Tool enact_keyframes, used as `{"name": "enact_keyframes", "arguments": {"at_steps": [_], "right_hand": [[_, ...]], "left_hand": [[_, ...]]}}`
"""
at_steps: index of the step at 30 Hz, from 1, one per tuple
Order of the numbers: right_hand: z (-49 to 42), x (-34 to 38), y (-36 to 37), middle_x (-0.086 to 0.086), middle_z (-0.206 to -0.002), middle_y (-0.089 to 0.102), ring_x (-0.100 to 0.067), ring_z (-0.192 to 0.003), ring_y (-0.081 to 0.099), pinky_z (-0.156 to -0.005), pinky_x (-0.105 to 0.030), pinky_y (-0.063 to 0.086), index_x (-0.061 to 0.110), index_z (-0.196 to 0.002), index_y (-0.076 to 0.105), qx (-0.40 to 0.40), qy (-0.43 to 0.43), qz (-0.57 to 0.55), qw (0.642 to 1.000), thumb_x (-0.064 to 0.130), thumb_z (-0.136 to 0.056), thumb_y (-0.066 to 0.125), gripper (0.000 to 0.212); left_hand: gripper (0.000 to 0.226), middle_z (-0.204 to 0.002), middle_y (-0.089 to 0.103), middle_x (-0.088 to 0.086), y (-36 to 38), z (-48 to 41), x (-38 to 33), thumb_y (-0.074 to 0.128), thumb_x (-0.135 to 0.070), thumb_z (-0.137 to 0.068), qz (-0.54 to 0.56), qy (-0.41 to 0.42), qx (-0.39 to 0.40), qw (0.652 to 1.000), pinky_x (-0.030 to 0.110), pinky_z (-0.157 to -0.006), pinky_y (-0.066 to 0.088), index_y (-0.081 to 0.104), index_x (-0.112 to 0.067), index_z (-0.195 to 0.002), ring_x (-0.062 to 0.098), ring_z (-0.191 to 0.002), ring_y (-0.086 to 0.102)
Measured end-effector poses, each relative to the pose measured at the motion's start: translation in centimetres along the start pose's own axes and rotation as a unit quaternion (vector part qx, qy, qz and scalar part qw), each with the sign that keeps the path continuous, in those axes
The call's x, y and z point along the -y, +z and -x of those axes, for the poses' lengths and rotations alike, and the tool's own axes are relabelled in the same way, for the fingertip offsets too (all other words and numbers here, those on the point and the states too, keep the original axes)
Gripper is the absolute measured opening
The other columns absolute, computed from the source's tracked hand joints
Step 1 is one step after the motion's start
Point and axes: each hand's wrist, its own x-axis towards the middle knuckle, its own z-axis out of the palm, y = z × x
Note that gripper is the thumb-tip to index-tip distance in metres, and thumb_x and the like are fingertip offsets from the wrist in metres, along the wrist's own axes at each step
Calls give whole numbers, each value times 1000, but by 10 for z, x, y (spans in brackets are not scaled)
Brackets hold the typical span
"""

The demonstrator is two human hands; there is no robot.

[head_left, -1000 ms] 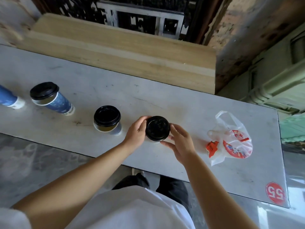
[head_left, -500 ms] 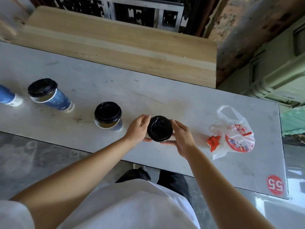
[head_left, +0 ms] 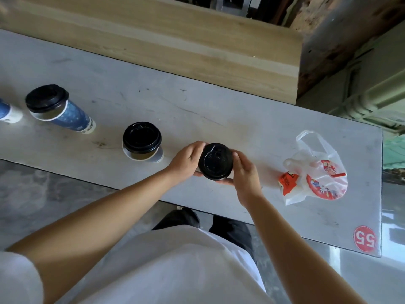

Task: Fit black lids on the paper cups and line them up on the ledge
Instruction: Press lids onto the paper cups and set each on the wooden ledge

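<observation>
Both my hands hold one paper cup topped with a black lid (head_left: 215, 161) above the grey ledge (head_left: 219, 115). My left hand (head_left: 187, 159) grips its left side and my right hand (head_left: 244, 175) grips its right side and underside. The cup body is hidden under the lid and my fingers. Left of it a short lidded cup (head_left: 142, 141) stands upright on the ledge. Farther left stands a tall blue lidded cup (head_left: 59, 109). At the left frame edge only the bottom of another blue cup (head_left: 7, 111) shows.
A clear plastic bag (head_left: 315, 172) with red-printed packets lies on the ledge to the right. A red round sticker reading 55 (head_left: 365, 238) marks the near right corner. A wooden beam (head_left: 175, 40) runs behind the ledge. My legs stand below its front edge.
The lidded cup has tilted so the lid faces me more. My right hand has slid under it and my left fingers wrap closer round its side.
</observation>
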Motion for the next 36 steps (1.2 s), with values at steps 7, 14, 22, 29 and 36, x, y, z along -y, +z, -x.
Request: {"name": "enact_keyframes", "arguments": {"at_steps": [7, 14, 22, 29, 36], "right_hand": [[-1, 4, 2, -7, -107, 73, -20, -102, 71, -68, -51, 64, 19, -110, 71, -19, 8, -1, 1000, 23, -108, 42, 29], [-9, 11, -8, -14, -113, 72, -30, -111, 69, -79, -56, 62, 10, -111, 71, -18, 79, -54, 995, 30, -101, 59, 25], [1, 8, -10, -17, -120, 72, -31, -118, 66, -100, -45, 53, 8, -120, 70, 9, 73, -117, 990, 22, -106, 50, 28], [-6, 19, -6, -6, -108, 72, -23, -107, 68, -78, -51, 63, 20, -108, 74, 20, 56, -15, 998, 29, -107, 46, 30], [-7, 18, -7, -12, -107, 71, -26, -106, 68, -71, -53, 64, 18, -104, 73, 20, 42, 32, 998, 30, -106, 45, 31]], "left_hand": [[36, -120, 69, 7, 2, -1, 4, 34, -30, -108, -17, 60, -23, 998, 48, -78, 63, 65, -17, -123, 21, -114, 66], [30, -116, 66, -8, 10, 12, 11, 34, -22, -109, 14, 64, -60, 996, 35, -72, 64, 60, -24, -121, 7, -109, 64], [19, -100, 64, -3, 9, 9, 3, 50, -36, -103, 44, 5, -119, 992, 45, -65, 64, 64, -22, -101, 18, -101, 65], [39, -87, 53, 5, 9, 5, 0, 48, -49, -100, 5, -50, -105, 993, 45, -59, 63, 54, -12, -90, 22, -90, 63], [27, -109, 61, 6, 7, 4, 11, 40, -26, -107, -95, 124, -100, 983, 21, -65, 59, 62, -11, -113, 7, -95, 63]]}}
